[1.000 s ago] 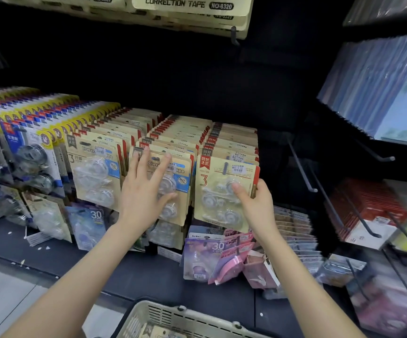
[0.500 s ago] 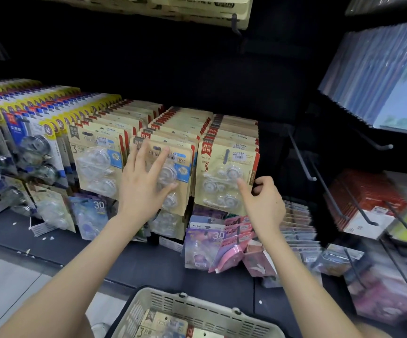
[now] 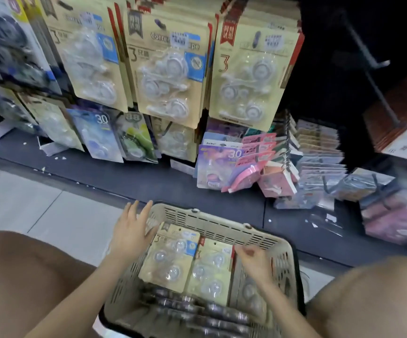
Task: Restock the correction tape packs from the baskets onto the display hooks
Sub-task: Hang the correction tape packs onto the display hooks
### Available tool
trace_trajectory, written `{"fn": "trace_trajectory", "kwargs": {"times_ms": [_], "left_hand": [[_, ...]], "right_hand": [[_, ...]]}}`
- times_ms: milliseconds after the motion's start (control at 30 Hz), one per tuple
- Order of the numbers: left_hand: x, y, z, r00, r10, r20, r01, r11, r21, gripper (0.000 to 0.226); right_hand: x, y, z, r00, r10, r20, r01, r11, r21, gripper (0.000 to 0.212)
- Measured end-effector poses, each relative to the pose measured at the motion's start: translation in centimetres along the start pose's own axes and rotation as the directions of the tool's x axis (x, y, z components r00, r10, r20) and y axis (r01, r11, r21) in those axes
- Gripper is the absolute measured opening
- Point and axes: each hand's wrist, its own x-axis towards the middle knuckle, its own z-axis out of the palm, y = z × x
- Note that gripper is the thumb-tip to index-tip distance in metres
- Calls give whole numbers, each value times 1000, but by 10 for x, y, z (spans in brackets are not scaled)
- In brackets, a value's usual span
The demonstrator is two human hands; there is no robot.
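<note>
Head view, looking down at a shop display. A beige slotted basket (image 3: 222, 228) sits low in the middle, between the person's knees. On top inside it, two correction tape cards lie face up, side by side and touching: the left pack (image 3: 170, 259) with a blue label, and the right pack (image 3: 212, 272) with a red edge. Below them, more packs (image 3: 197, 311) stand on edge in rows, too blurred to count.

The left hand (image 3: 134, 230) is released, its fingers straight, lying against the basket's far left corner. The right hand (image 3: 253, 262) has curled fingers, their tips at the right pack's red top corner; motion blur hides whether they grasp it.

Above the basket, three hanging rows of packs (image 3: 168, 67) fill the display hooks. To their right, a bare hook (image 3: 368, 64) juts out. Under them, smaller carded items (image 3: 217, 164) lean on the dark shelf (image 3: 148, 181).
</note>
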Motion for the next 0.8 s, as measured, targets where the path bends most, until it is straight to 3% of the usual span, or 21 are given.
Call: {"fn": "trace_trajectory", "kwargs": {"times_ms": [133, 300, 500, 667, 800], "left_hand": [[-26, -22, 40, 993, -98, 59, 98, 995, 6, 75], [-39, -31, 56, 989, -138, 61, 142, 987, -80, 73], [-41, -31, 56, 995, -93, 40, 97, 988, -122, 81], [-42, -25, 51, 987, -144, 64, 152, 977, -150, 82], [-43, -24, 49, 990, -130, 52, 137, 977, -163, 81]], "right_hand": [[6, 40, 34, 971, 205, 128, -195, 977, -82, 42], [12, 58, 55, 943, 292, 160, -269, 951, -152, 64], [29, 57, 76, 899, 380, 218, -394, 919, 24, 55], [37, 54, 96, 877, 461, 137, -474, 876, 85, 71], [40, 56, 99, 876, 464, 134, -483, 843, 237, 54]]}}
